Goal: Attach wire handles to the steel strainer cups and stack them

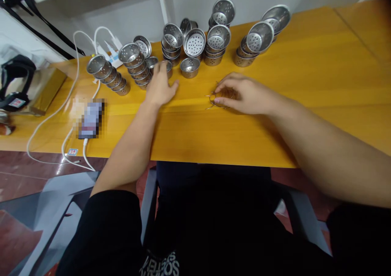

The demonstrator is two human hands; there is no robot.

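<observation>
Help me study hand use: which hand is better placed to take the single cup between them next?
Probably the left hand: it is closer to the cup, and the right hand is occupied with a wire piece.

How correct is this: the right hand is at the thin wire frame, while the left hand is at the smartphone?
One part is wrong: the head view shows the left hand at the small perforated metal cups, not at the smartphone. The right hand is indeed at the thin wire frame.
</observation>
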